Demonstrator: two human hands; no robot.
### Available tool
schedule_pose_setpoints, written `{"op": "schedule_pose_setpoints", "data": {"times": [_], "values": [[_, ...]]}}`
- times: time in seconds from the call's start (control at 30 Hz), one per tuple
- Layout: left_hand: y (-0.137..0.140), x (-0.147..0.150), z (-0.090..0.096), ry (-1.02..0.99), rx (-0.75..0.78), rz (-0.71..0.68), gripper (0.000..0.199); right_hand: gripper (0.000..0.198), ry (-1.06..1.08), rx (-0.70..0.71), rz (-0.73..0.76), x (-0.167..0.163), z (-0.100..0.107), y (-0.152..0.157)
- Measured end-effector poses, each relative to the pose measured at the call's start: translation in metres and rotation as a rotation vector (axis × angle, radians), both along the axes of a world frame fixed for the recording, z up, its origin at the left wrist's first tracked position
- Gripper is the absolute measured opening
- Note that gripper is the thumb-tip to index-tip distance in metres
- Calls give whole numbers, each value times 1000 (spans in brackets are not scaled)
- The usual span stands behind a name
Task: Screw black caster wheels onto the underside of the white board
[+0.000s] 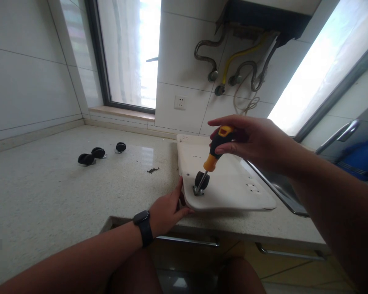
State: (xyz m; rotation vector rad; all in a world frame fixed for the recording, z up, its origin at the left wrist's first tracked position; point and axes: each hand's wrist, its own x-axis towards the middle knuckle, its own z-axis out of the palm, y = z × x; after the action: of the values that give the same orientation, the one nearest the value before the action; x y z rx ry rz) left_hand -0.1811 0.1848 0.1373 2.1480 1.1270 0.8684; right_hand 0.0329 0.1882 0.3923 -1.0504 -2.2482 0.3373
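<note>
My right hand [248, 136] grips a screwdriver [217, 147] with a black and yellow handle, tilted, its shaft running down to the metal plate of a black caster wheel [201, 180]. That caster sits at the near left corner of a white rectangular panel [230, 175]; the exact contact at the tip is too small to tell. My left hand [168, 208], below a black wristwatch [143, 222], holds the panel's near left corner, some fingers hidden under its edge. Screw holes [252, 188] show at the near right corner.
On the speckled countertop [64, 196], three loose casters [98, 152] lie at the left, and a small pile of screws [153, 170] lies left of the panel. A sink [282, 190] with a faucet [340, 134] is at the right. Drawer handles [190, 241] run below the front edge.
</note>
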Motion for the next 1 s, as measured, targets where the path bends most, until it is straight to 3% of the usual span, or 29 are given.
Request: {"op": "schedule_pose_setpoints", "data": {"times": [0.23,0.3,0.47,0.53,0.67,0.87,0.93,1.0], "values": [[1,0,-2,-17,3,-12,98,45,-10,259,-337,-12,-13,-6],[1,0,-2,0,1,-4,98,52,-53,224,-304,-12,-13,-7],[0,0,0,-2,-9,-8,99,62,22,-50,96,-6,-7,-6],[0,0,0,-8,-9,-11,98,58,49,-101,154,-5,-5,-6],[1,0,-2,8,3,-4,98,49,101,-83,9,-8,-6,-6],[2,0,-5,-6,29,-6,97,52,107,72,-237,-13,-15,-8],[2,0,-5,-5,25,-7,97,56,50,102,-255,-14,-14,-9],[2,0,-5,4,24,-4,97,58,12,75,-181,-14,-11,-11]]}}
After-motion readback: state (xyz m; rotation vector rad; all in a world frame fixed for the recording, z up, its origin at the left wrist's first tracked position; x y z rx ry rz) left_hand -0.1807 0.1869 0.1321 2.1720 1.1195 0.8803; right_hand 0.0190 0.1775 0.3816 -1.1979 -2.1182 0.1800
